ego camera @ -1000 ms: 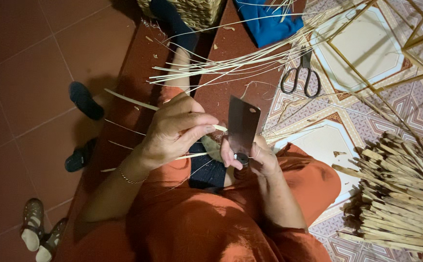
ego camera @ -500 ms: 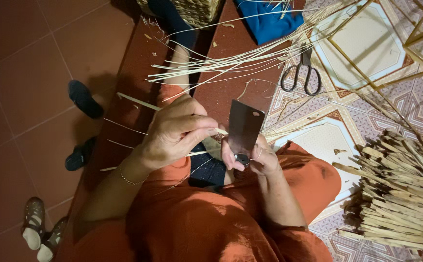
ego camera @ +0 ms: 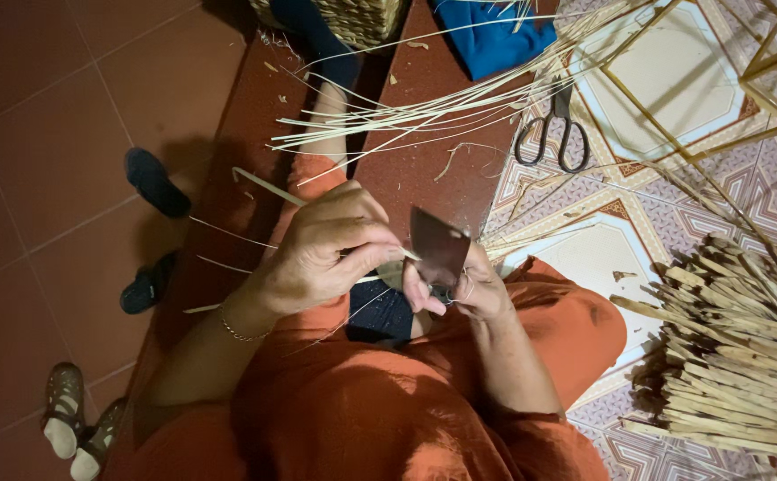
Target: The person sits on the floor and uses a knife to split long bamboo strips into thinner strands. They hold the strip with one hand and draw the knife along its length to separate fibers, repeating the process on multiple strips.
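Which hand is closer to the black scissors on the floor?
The right hand, gripping the knife, sits nearer the scissors, which lie up and to its right. The left hand, pinching a thin bamboo strip, is farther off to the left.

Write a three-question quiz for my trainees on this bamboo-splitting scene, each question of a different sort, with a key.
1. True or false: the scissors lie on the floor, held by neither of the hands.
2. Which does the right hand hold? A) a blue cloth B) a flat dark blade C) a sandal
3. Fill in: the left hand pinches a thin pale ______.

Key
1. True; they rest near the loose thin strips, apart from both hands.
2. B; the blade stands upright, meeting the strip that the left hand holds.
3. Strip; the bundle of thicker sticks lies untouched to the right.
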